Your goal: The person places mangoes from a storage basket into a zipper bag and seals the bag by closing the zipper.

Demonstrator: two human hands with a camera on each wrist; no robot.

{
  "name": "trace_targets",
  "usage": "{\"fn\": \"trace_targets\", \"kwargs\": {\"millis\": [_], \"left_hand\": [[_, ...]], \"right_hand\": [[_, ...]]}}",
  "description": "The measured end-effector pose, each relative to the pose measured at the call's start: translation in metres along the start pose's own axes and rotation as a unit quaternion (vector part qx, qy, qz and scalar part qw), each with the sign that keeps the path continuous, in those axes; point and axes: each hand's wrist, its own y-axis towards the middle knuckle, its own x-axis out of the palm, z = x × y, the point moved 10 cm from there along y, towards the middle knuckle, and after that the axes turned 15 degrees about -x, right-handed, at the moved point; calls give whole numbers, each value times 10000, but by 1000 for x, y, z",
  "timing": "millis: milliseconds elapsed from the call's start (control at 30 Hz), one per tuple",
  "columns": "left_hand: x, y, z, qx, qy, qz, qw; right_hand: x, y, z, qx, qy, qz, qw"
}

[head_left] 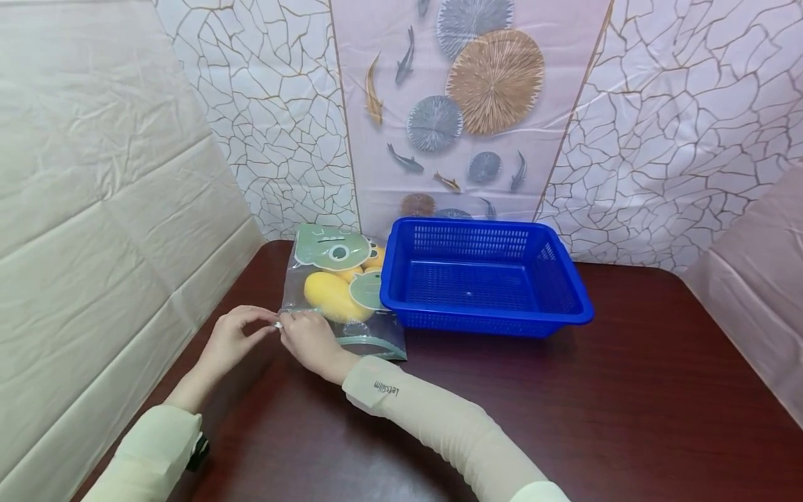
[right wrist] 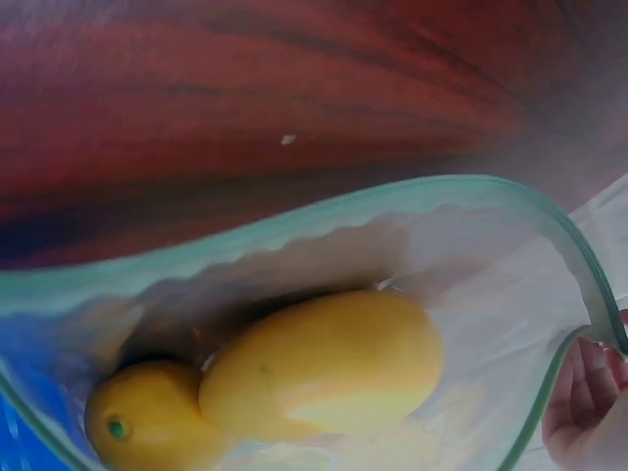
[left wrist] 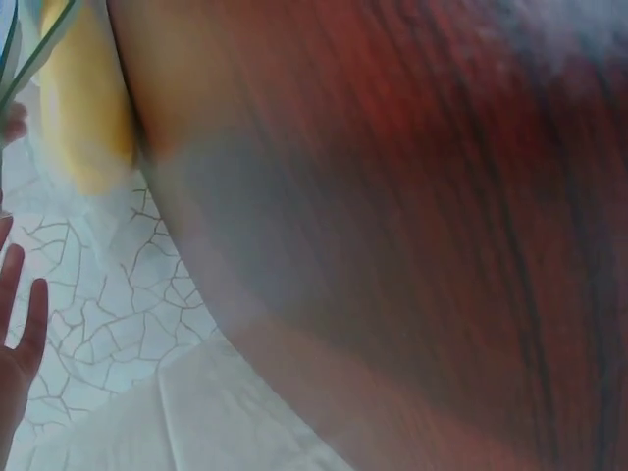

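Observation:
A clear zip bag point(head_left: 295, 286) with green cartoon prints lies at the table's left, against the basket's left side. Inside are yellow oval fruits point(head_left: 335, 296), mango-like, and in the right wrist view a rounder yellow fruit point(right wrist: 152, 417) with a green stem spot. The bag's green-edged mouth gapes in that view. My left hand point(head_left: 231, 338) pinches the bag's left corner at a small white piece between thumb and fingertips. Beside it, my right hand point(head_left: 310, 341) grips the mouth's edge, its fingertips partly hidden. Fingers point(left wrist: 35, 314) show at the left wrist view's left edge.
A blue perforated basket point(head_left: 486, 314) stands right of the bag on the dark red-brown table point(head_left: 659, 390). A patterned cloth point(head_left: 288, 104) hangs behind the table. Pale cloth walls point(head_left: 125, 209) flank both sides.

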Motion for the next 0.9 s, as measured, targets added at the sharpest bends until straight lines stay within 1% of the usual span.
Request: {"fn": "trace_targets", "kwargs": {"millis": [67,200,267,300,400,567,633,733,900], "left_hand": [[2,1,1,66,-99,-72,9999],[4,3,-4,-84,-417,-286,9987],[4,3,-6,-176,-557,-402,9975],[4,4,-6,-194,-597,-445,9970],[4,5,-6,-190,-609,-509,9967],[2,7,-3,-123,-381,-454,9982],[2,7,-4,-104,-280,-457,9985],[2,7,-5,-34,-204,-505,9985],[4,8,-3,141,-242,-673,9973]], "right_hand": [[2,-2,3,110,274,-69,9995],[6,-4,4,186,790,-149,9966],[7,-4,2,137,914,-198,9955],[7,-4,1,81,892,-207,9958],[3,-1,-1,-105,662,-158,9976],[-5,4,-4,-310,-84,137,9994],[-6,5,-6,-388,-377,206,9983],[-6,6,-11,-518,-666,225,9962],[-6,4,-14,-644,-1078,253,9918]]}}
